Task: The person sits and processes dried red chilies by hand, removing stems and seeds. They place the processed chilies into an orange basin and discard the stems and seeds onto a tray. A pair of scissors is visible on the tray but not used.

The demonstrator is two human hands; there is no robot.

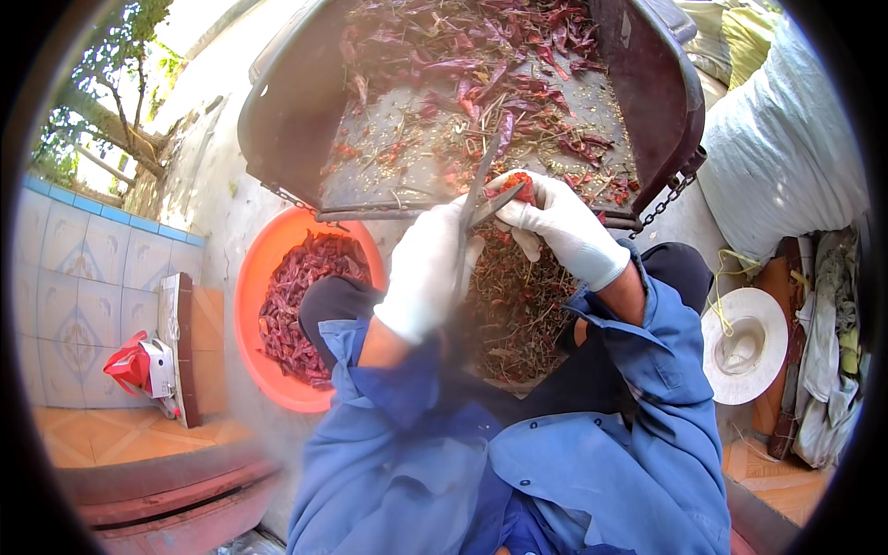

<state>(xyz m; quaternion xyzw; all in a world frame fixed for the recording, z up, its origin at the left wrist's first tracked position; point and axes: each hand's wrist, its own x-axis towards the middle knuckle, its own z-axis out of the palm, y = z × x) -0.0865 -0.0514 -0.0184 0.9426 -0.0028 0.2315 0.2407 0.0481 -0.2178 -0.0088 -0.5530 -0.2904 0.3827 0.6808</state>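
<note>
My left hand (424, 267), in a white knit glove, grips a pair of metal scissors (476, 201). The blades stand apart and point up and to the right. In a matching glove, my right hand (555, 215) pinches a dried red chili pepper (519, 186), whose end lies at the lower blade's tip. Whether the blade touches the chili cannot be told. Both hands are over the near edge of a metal cart bed (388, 173), where dried chilies (479, 66), stems and pale seeds lie. Below the hands is a heap of stems and chili scraps (517, 326) between my knees.
An orange plastic basin (251, 347) of dried chilies (305, 305) stands by my left knee. To the right are a white hat (770, 347), a large white woven sack (784, 139) and a chain (667, 208) on the cart's corner. A red bag (132, 364) is far left.
</note>
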